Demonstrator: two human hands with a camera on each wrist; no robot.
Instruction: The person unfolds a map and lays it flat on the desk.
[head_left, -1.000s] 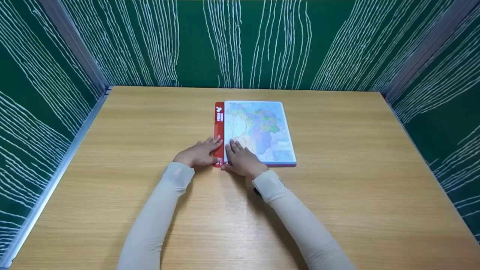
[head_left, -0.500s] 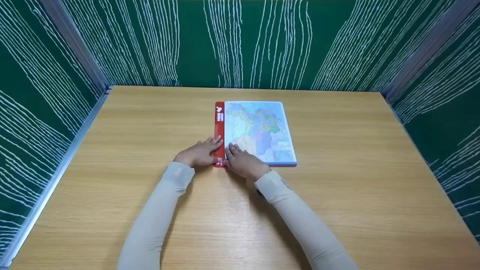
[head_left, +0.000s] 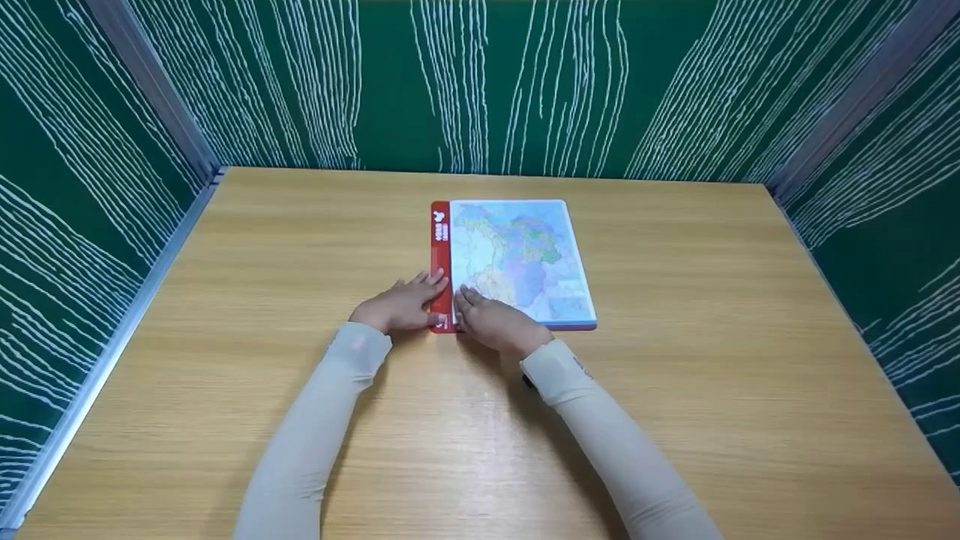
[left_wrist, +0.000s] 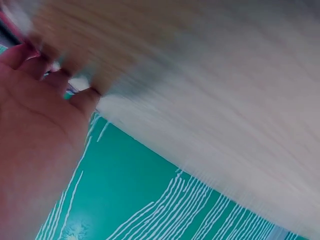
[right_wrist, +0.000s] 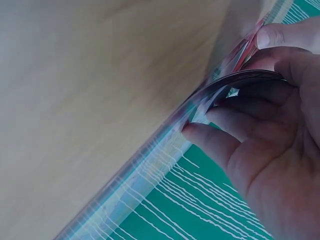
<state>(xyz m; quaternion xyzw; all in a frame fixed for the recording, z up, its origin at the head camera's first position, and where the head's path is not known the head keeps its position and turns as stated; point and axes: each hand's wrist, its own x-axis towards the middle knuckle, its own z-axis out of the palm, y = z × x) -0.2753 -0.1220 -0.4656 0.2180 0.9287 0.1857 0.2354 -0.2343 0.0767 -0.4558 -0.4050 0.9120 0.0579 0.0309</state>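
A folded map (head_left: pixel 517 255) with a red band along its left side lies flat near the middle of the table. My left hand (head_left: pixel 401 304) rests on the red band (head_left: pixel 440 255) with its fingers spread. On the near left part of the map, my right hand (head_left: pixel 499 324) has its fingers over the top and its thumb at the near edge. A dark curved sheet edge (right_wrist: pixel 240 77) of the map bends up between the thumb and fingers of my right hand (right_wrist: pixel 270 135) in the right wrist view. From the head, the right thumb is mostly hidden.
The wooden table (head_left: pixel 300 225) extends around the map on every side. Green walls (head_left: pixel 495 90) with white wavy lines stand behind it and at both sides. A metal rail (head_left: pixel 105 330) runs along the left table edge.
My right hand has drawn slightly back to the right, its fingers closer together and its thumb tucked in at the map's near edge. The left hand stays on the red band.
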